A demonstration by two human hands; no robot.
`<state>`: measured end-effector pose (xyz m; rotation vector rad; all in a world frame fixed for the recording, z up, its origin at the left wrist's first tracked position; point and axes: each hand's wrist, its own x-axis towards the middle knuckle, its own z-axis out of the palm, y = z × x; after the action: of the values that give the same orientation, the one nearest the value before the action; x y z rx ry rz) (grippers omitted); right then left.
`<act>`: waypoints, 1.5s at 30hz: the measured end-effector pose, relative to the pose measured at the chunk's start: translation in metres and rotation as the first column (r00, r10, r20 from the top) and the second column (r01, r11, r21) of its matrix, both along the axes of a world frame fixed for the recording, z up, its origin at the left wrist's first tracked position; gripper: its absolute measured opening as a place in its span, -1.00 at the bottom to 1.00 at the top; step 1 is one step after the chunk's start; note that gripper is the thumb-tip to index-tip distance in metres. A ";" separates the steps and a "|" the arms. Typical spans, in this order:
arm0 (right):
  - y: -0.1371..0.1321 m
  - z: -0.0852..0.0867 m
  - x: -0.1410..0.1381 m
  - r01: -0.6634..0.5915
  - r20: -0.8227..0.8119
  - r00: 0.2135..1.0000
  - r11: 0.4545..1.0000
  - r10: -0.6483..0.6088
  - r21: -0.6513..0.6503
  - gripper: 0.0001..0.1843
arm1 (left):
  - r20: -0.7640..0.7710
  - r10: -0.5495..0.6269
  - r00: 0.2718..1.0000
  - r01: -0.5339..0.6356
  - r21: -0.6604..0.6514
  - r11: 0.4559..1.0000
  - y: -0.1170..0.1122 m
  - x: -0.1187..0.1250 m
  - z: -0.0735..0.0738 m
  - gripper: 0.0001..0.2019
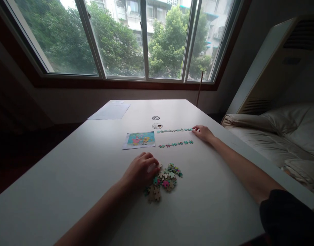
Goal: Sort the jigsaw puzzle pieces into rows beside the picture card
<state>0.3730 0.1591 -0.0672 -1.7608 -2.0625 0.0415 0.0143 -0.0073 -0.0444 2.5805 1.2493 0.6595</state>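
A loose pile of jigsaw puzzle pieces (166,183), some face up in pink and green and some showing tan backs, lies on the white table (210,205). At the pile's left edge is my left hand (141,169), its fingers curled and closed around a pale puzzle piece (159,165), partly hidden. Farther off, my right hand (204,133) pinches a puzzle piece at the right end of the upper row of pieces (174,130). A second, shorter row of pieces (174,144) runs below it. Left of both rows rests a printed cartoon picture (139,140).
Two round dark-and-white discs (157,126) sit beyond the rows. White paper sheets (109,111) lie at the table's far left. A pale sofa (269,133) stands along the right side, and a window (126,41) is behind the table.
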 end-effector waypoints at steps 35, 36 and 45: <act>-0.086 0.031 -0.094 -0.355 -0.010 0.929 0.898 0.370 0.258 -0.85 | 0.189 0.084 0.978 -0.082 -0.017 0.996 0.003 0.004 -0.001 -0.81; -0.099 0.033 -0.103 -0.410 -0.009 0.905 0.877 0.426 0.252 -0.86 | 0.216 0.099 0.971 -0.093 -0.035 0.995 0.002 0.005 0.000 -0.80; -0.164 0.026 -0.141 -0.548 -0.140 0.791 0.792 0.595 0.269 -0.83 | 0.352 0.137 0.926 -0.078 -0.176 0.981 -0.006 0.016 0.010 -0.75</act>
<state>0.2324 -0.0046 -0.0414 -0.8985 -2.2577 0.1766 0.0305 -0.0131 -0.0348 2.1467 1.2655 0.9650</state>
